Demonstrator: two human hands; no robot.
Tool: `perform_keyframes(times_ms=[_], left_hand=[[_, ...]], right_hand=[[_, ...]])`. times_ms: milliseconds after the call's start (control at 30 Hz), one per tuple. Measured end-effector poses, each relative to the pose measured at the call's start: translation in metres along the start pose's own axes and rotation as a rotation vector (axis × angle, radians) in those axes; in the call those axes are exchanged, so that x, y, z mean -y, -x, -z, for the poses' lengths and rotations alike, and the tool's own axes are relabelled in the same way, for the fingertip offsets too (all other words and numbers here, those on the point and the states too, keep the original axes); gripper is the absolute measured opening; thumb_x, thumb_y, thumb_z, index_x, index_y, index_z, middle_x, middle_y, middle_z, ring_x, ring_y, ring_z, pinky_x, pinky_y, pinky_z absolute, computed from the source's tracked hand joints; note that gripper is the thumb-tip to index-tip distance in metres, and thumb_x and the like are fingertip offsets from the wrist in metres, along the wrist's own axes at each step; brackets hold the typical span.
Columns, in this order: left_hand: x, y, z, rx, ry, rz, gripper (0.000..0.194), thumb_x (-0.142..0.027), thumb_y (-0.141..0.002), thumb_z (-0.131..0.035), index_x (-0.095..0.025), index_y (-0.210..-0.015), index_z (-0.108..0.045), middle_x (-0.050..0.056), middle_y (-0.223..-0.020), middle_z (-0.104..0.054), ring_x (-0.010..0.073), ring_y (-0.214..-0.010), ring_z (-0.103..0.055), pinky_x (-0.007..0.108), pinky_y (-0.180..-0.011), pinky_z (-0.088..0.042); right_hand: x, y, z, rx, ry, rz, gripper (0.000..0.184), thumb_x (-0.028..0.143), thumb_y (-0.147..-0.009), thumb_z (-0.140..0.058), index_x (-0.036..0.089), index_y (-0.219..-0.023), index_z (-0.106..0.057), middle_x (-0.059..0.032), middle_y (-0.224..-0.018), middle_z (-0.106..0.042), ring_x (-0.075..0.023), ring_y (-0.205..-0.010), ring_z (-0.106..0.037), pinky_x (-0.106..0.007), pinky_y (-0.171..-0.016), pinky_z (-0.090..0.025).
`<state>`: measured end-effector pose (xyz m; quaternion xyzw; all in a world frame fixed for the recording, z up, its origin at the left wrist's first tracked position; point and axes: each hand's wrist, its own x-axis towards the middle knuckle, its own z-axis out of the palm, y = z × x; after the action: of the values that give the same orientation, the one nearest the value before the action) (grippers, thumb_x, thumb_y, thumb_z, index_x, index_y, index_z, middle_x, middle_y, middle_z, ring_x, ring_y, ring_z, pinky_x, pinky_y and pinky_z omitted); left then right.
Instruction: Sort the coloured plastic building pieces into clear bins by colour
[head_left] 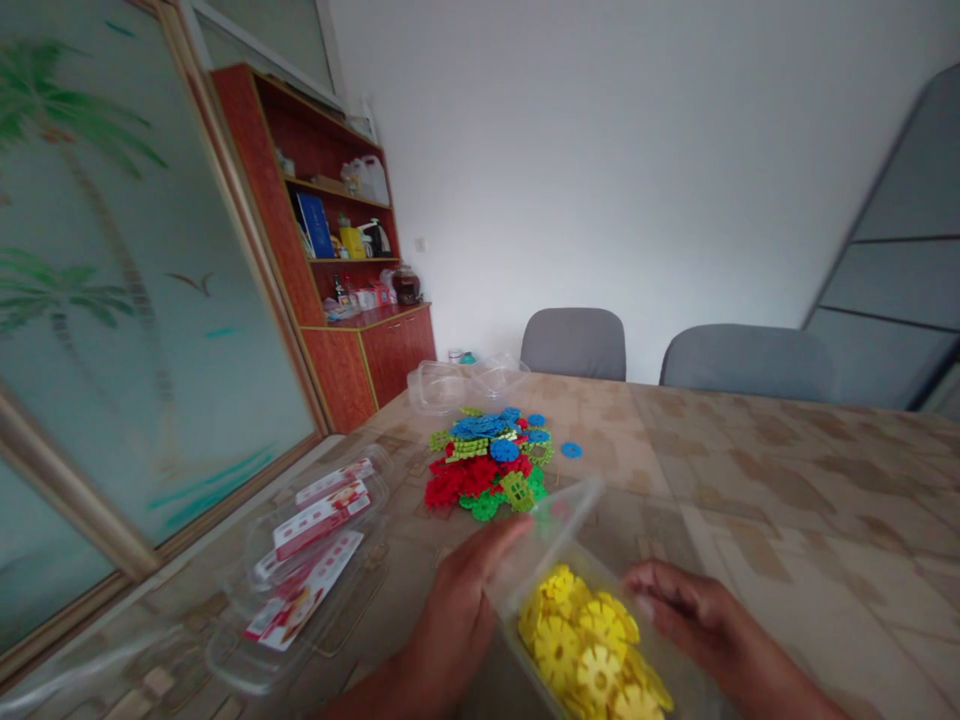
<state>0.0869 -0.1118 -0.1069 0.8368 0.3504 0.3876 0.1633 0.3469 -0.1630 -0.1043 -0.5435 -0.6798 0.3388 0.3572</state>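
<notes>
A clear plastic box (pixel 525 585) full of yellow snowflake-shaped building discs (pixel 589 645) lies on the table at the bottom centre, its clear lid raised. My left hand (pixel 457 615) presses against the box's left side, fingers stretched toward the lid. My right hand (pixel 694 610) rests at the box's right edge with fingers curled onto it. Beyond the box lies a pile of red, green, blue and yellow-green discs (pixel 491 460), with one blue disc (pixel 571 450) apart to its right.
Clear plastic boxes (pixel 315 540) with red and white labels lie at the left. More empty clear containers (pixel 461 382) sit at the table's far edge. Two grey chairs (pixel 574 343) stand behind the patterned table (pixel 787 500). A red-brown shelf cabinet (pixel 337 250) stands at the left wall.
</notes>
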Motion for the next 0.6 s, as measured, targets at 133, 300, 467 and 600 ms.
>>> perform_keyframes(times_ms=[133, 300, 467, 600], left_hand=[[0.005, -0.016, 0.034, -0.115, -0.070, 0.047, 0.047, -0.015, -0.089, -0.038, -0.026, -0.133, -0.051, 0.001, -0.128, -0.062, 0.0214, -0.117, -0.058, 0.038, -0.099, -0.048], [0.053, -0.029, 0.117, -0.160, -0.661, 0.199, 0.053, -0.010, -0.079, -0.036, -0.014, -0.129, -0.055, 0.012, -0.132, -0.056, 0.0299, -0.119, -0.054, 0.047, -0.103, -0.041], [0.108, -0.019, 0.167, 0.012, -0.870, 0.546, 0.045, -0.015, -0.089, -0.031, -0.009, -0.124, -0.059, 0.019, -0.124, -0.061, 0.0329, -0.103, -0.064, 0.046, -0.088, -0.050], [0.126, -0.009, 0.171, 0.193, -0.721, 0.468, 0.039, -0.021, -0.081, -0.044, -0.018, -0.111, -0.069, 0.010, -0.119, -0.067, 0.0288, -0.105, -0.064, 0.038, -0.093, -0.048]], right_hand=[[-0.004, 0.001, 0.003, -0.001, 0.004, -0.030, 0.039, 0.055, -0.085, -0.051, 0.020, -0.079, -0.065, -0.0005, -0.067, -0.062, -0.0172, -0.063, -0.056, -0.025, -0.058, -0.046], [-0.003, 0.002, 0.005, 0.022, -0.030, -0.048, 0.041, 0.058, -0.084, -0.053, 0.020, -0.076, -0.067, 0.0003, -0.065, -0.061, -0.0162, -0.060, -0.054, -0.025, -0.057, -0.046], [-0.009, -0.002, 0.001, 0.015, -0.054, -0.037, 0.044, 0.060, -0.084, -0.052, 0.020, -0.076, -0.068, 0.0004, -0.065, -0.060, -0.0152, -0.059, -0.052, -0.024, -0.056, -0.045], [-0.014, -0.004, 0.001, 0.067, -0.004, -0.030, 0.045, 0.058, -0.088, -0.046, 0.019, -0.076, -0.066, -0.0004, -0.066, -0.058, -0.0160, -0.062, -0.052, -0.024, -0.058, -0.043]])
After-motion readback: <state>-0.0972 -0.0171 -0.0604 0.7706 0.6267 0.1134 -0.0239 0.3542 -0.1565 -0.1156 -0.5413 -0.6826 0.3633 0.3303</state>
